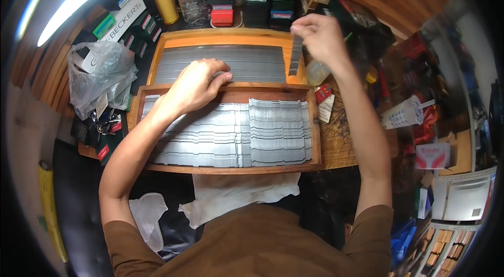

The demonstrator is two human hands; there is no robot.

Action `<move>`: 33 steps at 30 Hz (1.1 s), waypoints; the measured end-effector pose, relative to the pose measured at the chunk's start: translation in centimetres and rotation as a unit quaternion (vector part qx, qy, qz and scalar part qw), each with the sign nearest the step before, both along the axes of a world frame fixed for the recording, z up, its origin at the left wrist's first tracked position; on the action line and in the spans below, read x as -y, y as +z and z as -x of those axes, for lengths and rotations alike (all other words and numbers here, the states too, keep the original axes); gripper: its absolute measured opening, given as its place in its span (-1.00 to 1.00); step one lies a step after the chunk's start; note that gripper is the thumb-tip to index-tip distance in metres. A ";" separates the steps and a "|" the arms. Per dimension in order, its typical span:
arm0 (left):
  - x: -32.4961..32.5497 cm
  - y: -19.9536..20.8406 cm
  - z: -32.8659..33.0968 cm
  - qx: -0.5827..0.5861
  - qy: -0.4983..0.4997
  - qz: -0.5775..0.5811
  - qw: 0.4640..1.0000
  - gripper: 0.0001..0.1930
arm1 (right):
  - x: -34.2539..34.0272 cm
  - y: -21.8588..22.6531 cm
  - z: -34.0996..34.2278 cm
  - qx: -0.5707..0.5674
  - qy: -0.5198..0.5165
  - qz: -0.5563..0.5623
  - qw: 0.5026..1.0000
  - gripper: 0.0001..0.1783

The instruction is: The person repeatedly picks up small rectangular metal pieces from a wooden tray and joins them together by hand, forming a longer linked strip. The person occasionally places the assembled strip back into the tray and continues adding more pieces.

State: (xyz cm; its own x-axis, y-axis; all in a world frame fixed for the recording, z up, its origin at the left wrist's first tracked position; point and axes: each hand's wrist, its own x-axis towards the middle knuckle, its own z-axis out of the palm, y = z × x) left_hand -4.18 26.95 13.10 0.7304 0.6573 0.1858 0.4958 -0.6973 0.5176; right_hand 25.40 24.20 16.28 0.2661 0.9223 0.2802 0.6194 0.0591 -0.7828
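A: Taking the head view, where is the right hand (317, 38)?
B: Raised at the back right, its thumb and fingertips pinched together on the top end of a thin dark strip (296, 57). The strip hangs down, in front of the bare wood on the right side of the rear tray (220, 34).
A: And the left hand (202, 83)?
B: Bent over the place where the two trays meet, fingers curled and the thumb close beside them. I cannot tell whether it has hold of anything; the undersides of the fingers are hidden.
A: What lies in the trays?
B: The rear one carries dark grey strips (257, 62) laid lengthwise. The front tray (315, 132), with brown wooden walls, is filled with pale grey metal strips (205, 143) packed in wavy rows, and a block of them on the right reaches a little higher. Both trays stand on a worn wooden table (340, 143).
A: Anything around them?
B: A clear plastic bag (100, 83) on the left, a yellow cylinder (166, 7) and a jar (193, 7) behind, and a white cloth (241, 193) just below the front tray, near the person's brown shirt (247, 245).
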 end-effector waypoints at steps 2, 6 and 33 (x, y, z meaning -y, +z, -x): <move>0.0 0.0 -1.1 0.002 -0.042 -0.018 0.999 -0.73 | -0.9 -1.1 0.1 0.036 -0.021 0.069 0.997 -0.82; -0.7 0.1 -4.9 0.010 -0.076 -0.003 0.997 -0.71 | -1.0 -2.9 -1.0 0.005 -0.030 0.085 0.996 -0.84; -3.6 -3.1 -25.3 0.386 -0.068 0.568 0.724 -0.34 | 16.0 2.5 -7.8 -0.093 -0.166 -0.164 0.968 -0.87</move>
State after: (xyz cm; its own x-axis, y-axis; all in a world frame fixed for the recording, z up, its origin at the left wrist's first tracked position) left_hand 21.13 30.53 9.97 0.7692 0.6382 -0.0314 -0.2792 0.3799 0.8819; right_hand 33.17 8.21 18.77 0.6072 0.6467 0.4617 0.4970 0.1443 -0.8557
